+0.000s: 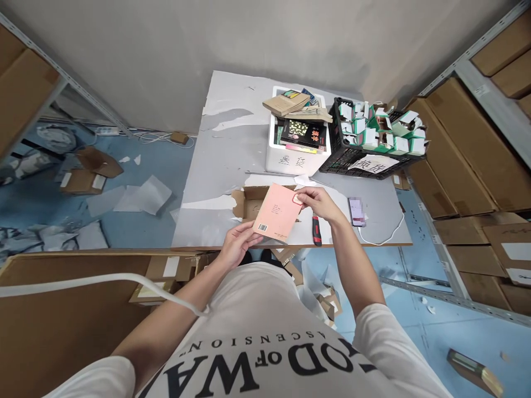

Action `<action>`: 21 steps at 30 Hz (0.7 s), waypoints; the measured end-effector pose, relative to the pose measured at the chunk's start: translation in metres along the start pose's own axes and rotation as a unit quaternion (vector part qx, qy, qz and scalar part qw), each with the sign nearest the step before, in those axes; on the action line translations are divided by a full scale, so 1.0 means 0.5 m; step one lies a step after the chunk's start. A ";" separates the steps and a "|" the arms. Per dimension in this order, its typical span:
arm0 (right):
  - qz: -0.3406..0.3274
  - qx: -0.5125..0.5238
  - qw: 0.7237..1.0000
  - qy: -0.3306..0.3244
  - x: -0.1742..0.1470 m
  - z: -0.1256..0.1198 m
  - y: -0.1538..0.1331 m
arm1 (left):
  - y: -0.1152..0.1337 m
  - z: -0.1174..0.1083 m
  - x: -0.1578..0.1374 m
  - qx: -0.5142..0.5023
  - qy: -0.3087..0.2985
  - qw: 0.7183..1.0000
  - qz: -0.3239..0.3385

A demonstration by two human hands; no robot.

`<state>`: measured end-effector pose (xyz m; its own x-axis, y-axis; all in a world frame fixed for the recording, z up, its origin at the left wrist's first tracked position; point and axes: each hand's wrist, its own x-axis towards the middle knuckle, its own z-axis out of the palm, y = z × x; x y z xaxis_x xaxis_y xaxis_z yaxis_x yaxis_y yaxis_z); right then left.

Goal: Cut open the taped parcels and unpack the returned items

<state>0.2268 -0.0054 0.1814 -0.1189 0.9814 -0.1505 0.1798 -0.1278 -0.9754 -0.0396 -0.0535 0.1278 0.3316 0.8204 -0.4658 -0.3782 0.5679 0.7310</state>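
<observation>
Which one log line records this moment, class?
left hand: holds pink book | right hand: same book | open box: partly behind book

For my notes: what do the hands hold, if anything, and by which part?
A pink book: the left hand holds its lower left corner, the right hand its upper right corner.

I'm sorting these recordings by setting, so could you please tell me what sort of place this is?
Probably a warehouse or stockroom: cardboard boxes fill metal shelving, and a white bin of books stands beside a black crate.
</observation>
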 end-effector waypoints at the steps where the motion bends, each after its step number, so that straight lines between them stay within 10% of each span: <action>1: 0.003 0.002 1.000 0.001 0.002 0.001 0.003 | -0.003 -0.001 0.002 0.010 0.016 1.000 0.003; 11: 0.008 0.010 1.000 0.004 0.005 0.002 0.014 | -0.024 0.004 0.013 0.054 0.066 0.996 0.002; 21: -0.108 -0.027 0.992 -0.059 0.020 -0.021 -0.009 | -0.018 0.016 0.018 -0.043 -0.085 0.989 -0.114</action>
<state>0.2349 0.0064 0.1860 -0.2724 0.9613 0.0404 0.1900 0.0949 -0.9772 -0.0264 -0.0517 0.1211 0.5544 0.6510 -0.5185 -0.3455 0.7468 0.5683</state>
